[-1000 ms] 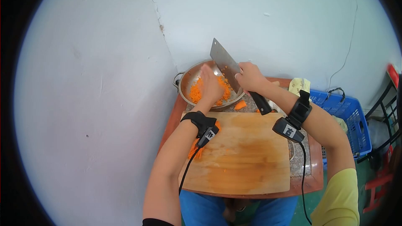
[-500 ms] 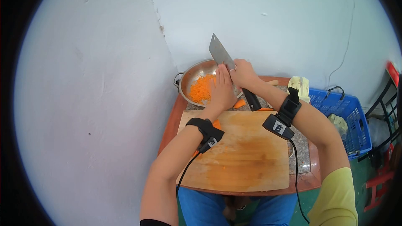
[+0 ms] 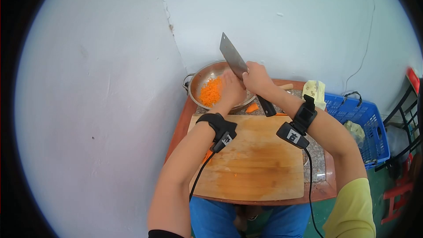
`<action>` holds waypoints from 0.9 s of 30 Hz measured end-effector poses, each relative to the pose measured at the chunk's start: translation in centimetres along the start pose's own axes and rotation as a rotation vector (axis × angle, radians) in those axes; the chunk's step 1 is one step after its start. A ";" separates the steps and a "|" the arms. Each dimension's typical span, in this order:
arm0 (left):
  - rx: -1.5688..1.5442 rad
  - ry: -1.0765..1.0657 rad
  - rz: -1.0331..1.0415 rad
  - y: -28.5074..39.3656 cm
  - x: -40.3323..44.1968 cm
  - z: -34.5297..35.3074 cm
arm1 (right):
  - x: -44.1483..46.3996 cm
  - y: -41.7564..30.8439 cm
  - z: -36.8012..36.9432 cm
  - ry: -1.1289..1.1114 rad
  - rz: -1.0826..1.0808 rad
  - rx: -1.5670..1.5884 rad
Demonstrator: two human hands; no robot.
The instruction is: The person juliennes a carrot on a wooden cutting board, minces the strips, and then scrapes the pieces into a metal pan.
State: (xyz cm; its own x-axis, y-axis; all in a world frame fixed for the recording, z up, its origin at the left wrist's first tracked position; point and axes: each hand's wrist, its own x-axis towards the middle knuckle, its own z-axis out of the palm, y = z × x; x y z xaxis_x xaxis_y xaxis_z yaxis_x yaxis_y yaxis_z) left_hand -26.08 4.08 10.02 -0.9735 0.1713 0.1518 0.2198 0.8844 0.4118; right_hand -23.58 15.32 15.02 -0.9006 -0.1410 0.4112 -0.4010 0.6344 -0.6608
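Observation:
My right hand [image 3: 257, 79] grips a cleaver [image 3: 233, 56] where its blade meets the black handle, tilted over the right side of a round metal pan [image 3: 192, 89]. Chopped orange carrot [image 3: 210, 91] lies heaped in the pan's left part. Beside the blade's lower part is my left hand [image 3: 232, 90], slightly blurred, its fingers extended and holding nothing I can see; whether they touch the blade I cannot tell. A carrot piece [image 3: 252, 108] rests between the pan and the wooden cutting board [image 3: 255, 158]. More orange carrot [image 3: 207, 155] shows partly behind my left wrist.
The board lies on a small table with a reddish wooden rim [image 3: 176, 136], close to the wall. A patterned packet [image 3: 313, 91] stands at its back right corner. To the right are a blue plastic basket [image 3: 372, 128] and a red stool [image 3: 394, 200]. Cables hang from both wrist devices.
My left hand has shifted slightly down and away from the blade it was lying against, its fingers now blurred. The cleaver and my right hand have stayed almost in place.

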 end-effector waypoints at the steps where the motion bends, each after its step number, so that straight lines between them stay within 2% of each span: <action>1: 0.071 -0.161 -0.142 -0.4 0.7 -0.1 | 0.1 0.0 0.0 -0.014 0.018 -0.008; 2: 0.067 -0.163 -0.141 -0.9 0.8 0.3 | 0.2 -0.1 -0.1 -0.027 0.036 -0.017; 4: -0.105 0.023 -0.264 -0.8 -0.8 -0.3 | 0.3 0.1 0.0 -0.013 0.027 -0.045; 5: -0.104 0.025 -0.261 -0.8 -1.2 0.0 | 0.3 0.2 0.0 0.001 0.015 -0.068; 7: -0.120 0.159 0.014 -0.4 -2.1 0.5 | 0.4 0.7 0.5 0.091 -0.057 -0.085; 8: -0.119 0.162 0.010 0.0 -2.2 0.5 | 0.5 1.0 0.7 0.179 -0.127 -0.106; 11: -0.102 0.047 0.048 0.9 -1.9 0.1 | 0.2 -0.4 -0.4 0.099 -0.076 -0.069; 13: -0.085 -0.182 -0.315 -0.5 0.5 0.4 | 0.1 -1.0 -0.9 0.084 -0.050 -0.067; 14: -0.087 -0.182 -0.311 -1.2 0.7 0.5 | 0.0 -1.2 -0.9 0.071 -0.024 -0.060; 16: -0.172 0.115 -0.333 -2.2 0.1 -0.8 | 0.0 -0.5 -0.8 0.078 -0.042 -0.078; 17: -0.171 0.117 -0.332 -2.5 0.0 -1.3 | 0.0 -0.2 -0.6 0.078 -0.060 -0.090; 19: -0.202 0.242 -0.141 -2.6 -0.7 -3.0 | -0.2 -0.7 -0.8 0.032 -0.029 -0.106; 21: -0.131 0.314 -0.073 -3.3 0.5 -3.1 | -0.3 -1.1 -0.7 -0.014 0.010 -0.128; 23: -0.061 0.386 0.006 -3.8 1.8 -2.7 | -0.5 -1.1 -0.6 -0.043 -0.103 -0.198; 25: 0.060 0.431 0.272 -4.7 2.3 -2.7 | -0.6 -1.5 -0.6 -0.063 -0.085 -0.180; 26: 0.058 0.428 0.273 -5.0 2.4 -2.4 | -0.7 -1.6 -0.6 -0.080 -0.077 -0.159; 27: 0.090 0.311 0.138 -5.3 2.0 -2.3 | -0.9 -2.2 -0.8 -0.082 -0.076 -0.158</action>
State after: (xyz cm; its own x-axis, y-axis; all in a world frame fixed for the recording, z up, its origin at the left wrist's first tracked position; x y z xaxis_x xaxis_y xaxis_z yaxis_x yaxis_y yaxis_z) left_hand -29.06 -1.24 10.19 -0.8660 0.1638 0.4724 0.3280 0.8993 0.2893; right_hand -21.75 14.71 16.59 -0.8819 -0.2509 0.3992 -0.4432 0.7300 -0.5203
